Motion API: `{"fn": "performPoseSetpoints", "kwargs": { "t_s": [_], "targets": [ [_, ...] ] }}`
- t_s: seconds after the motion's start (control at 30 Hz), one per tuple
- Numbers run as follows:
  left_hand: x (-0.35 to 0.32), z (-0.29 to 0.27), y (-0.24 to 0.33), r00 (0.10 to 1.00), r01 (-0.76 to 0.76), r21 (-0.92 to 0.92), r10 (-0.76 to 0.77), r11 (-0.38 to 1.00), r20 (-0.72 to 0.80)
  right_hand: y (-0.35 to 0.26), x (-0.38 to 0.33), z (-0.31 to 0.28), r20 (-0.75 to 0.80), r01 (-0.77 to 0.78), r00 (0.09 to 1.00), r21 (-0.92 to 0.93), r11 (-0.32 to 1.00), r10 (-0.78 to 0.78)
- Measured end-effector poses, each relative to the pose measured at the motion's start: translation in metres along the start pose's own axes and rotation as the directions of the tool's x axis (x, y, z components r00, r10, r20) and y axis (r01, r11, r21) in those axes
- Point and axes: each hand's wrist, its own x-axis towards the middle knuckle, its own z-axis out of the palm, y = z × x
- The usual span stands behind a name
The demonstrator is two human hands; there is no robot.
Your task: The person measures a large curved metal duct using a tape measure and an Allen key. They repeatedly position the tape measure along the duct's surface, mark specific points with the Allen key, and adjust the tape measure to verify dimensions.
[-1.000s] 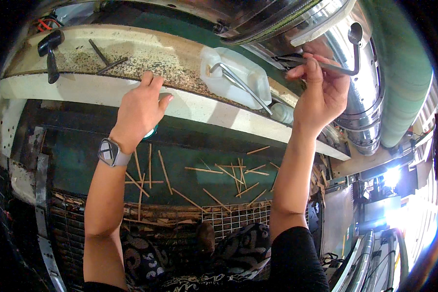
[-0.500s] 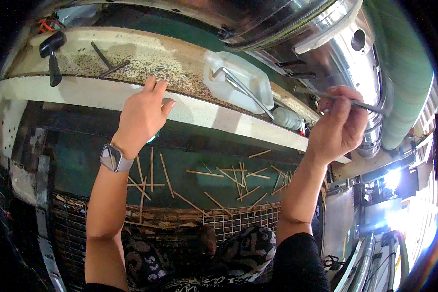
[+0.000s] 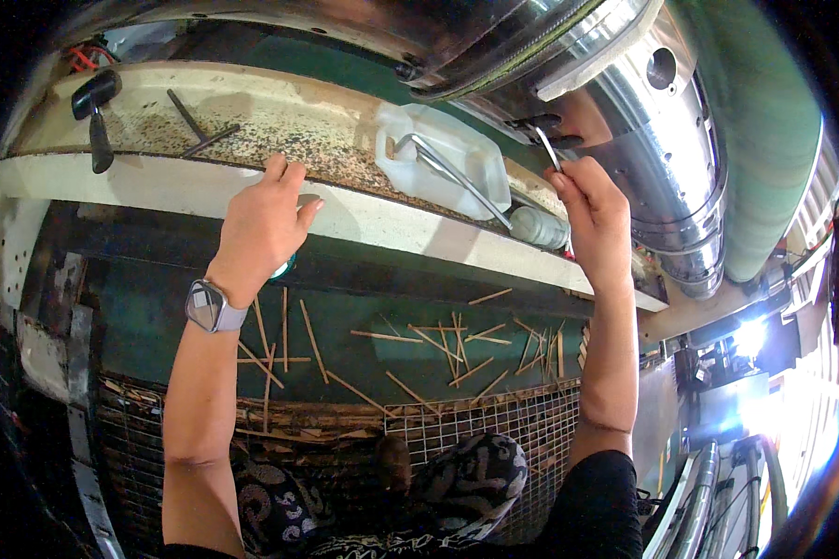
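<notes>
My right hand [image 3: 595,210] is closed in a pinch on a slim grey metal rod [image 3: 548,147]. Its tip points at a dark slot [image 3: 543,122] in the shiny metal cylinder [image 3: 667,154]; I cannot tell whether they touch. The fist hides the rod's other end. My left hand [image 3: 263,219], with a watch on the wrist, rests on the edge of the pale beam [image 3: 382,207], fingers bent over it and thumb apart. Below the palm, a small teal and white thing [image 3: 284,267] is mostly hidden. Between my hands, a bent hex key [image 3: 461,182] lies across a cut-open translucent plastic jug [image 3: 401,130].
A capped clear bottle [image 3: 539,226] lies beside the jug. On the beam's left are two dark rods [image 3: 188,116] and a black-handled tool [image 3: 101,121]. Thin wooden sticks [image 3: 312,340] are scattered on the green surface below, above a wire grid [image 3: 494,419]. A green roller [image 3: 769,140] stands far right.
My right hand has moved left with the metal rod, turning it from lying sideways to pointing up at the cylinder's slot. My left hand stays at the beam edge. The whole view has shifted slightly.
</notes>
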Motion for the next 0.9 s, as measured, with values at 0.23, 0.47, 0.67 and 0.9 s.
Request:
{"fn": "performPoseSetpoints", "kwargs": {
  "t_s": [0.23,0.47,0.67,0.9],
  "targets": [
    [-0.001,-0.001,0.003,1.0,0.017,0.011,-0.017,1.0,-0.005,-0.003,0.005,-0.006,0.016,0.045,0.999,0.009,0.999,-0.045],
    [-0.001,0.0,0.001,1.0,0.001,0.001,-0.001,1.0,-0.017,-0.001,0.008,-0.005,-0.043,0.022,0.999,-0.057,0.998,-0.024],
    [-0.001,0.002,0.0,1.0,-0.006,-0.001,0.006,1.0,-0.023,0.0,0.01,-0.005,-0.041,0.077,0.996,-0.113,0.991,-0.082],
    [0.0,0.0,0.003,1.0,0.02,0.016,-0.02,1.0,0.021,0.001,0.014,-0.008,0.021,0.197,0.979,-0.307,0.931,-0.201]
  ]
}}
